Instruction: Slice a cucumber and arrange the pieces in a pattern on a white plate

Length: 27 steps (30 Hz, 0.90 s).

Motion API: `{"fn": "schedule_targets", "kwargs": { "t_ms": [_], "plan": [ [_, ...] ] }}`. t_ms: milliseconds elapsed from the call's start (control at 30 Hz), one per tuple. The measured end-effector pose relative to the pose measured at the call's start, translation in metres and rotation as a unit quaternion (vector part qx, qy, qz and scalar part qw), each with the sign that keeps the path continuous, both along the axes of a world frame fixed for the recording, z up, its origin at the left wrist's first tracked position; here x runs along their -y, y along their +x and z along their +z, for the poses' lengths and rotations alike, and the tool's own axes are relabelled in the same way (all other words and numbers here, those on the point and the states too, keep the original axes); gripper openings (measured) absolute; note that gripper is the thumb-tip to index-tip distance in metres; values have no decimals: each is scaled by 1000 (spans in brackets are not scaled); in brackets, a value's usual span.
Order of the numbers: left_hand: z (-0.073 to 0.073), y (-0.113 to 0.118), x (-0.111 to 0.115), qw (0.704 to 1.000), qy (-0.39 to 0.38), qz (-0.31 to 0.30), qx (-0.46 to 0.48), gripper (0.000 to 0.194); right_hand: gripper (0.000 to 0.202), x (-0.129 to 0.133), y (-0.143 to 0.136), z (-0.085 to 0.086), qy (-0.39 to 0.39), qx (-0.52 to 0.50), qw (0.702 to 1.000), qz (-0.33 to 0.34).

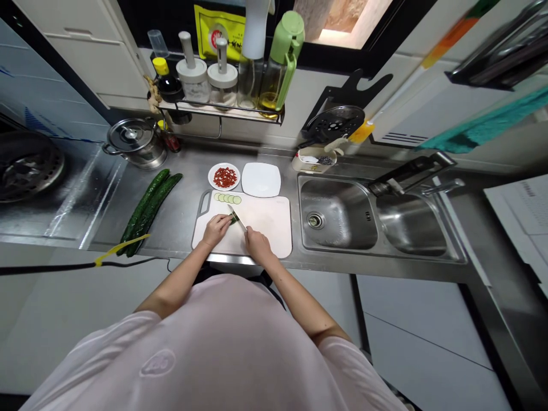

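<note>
My right hand (258,246) is wrapped round the handle of a kitchen knife (238,218), whose blade points up and to the left over the white cutting board (269,222). Beside the blade, the fingers of my left hand (217,229) press on a short piece of cucumber (233,218), mostly hidden by the hand and the knife. Several pale green cucumber slices (228,198) lie in an overlapping row near the board's far edge. Behind the board are a round plate of chopped red pieces (225,177) and a bare white square plate (261,180).
Two whole cucumbers (149,208) lie left of the board. A lidded steel pot (135,142) stands behind them. Right of the board is a double sink (338,214) with a faucet (443,187). A wall rack (222,111) holds jars and bottles.
</note>
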<state>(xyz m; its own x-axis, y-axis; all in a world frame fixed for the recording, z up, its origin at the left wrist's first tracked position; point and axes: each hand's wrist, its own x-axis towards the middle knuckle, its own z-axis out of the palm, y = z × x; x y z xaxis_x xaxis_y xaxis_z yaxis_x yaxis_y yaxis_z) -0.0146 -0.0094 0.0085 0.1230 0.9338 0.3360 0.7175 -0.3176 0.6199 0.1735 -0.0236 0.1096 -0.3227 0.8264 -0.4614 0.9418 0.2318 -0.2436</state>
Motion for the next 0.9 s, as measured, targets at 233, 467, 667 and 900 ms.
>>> {"fn": "schedule_targets", "kwargs": {
  "t_ms": [233,467,667,900],
  "plan": [
    [2,-1,0,1000,-8,-10,-14,30,26,0,-1,-8,23,-14,1000,2],
    [-1,-5,-4,998,-2,-35,-49,29,24,1,0,-12,16,-17,1000,17],
    [-1,-9,-8,996,1,-58,-74,28,23,2,-1,-15,10,-17,1000,19],
    [1,-9,-9,997,-1,-61,-56,26,23,6,3,-11,-10,2,1000,22]
  ]
}}
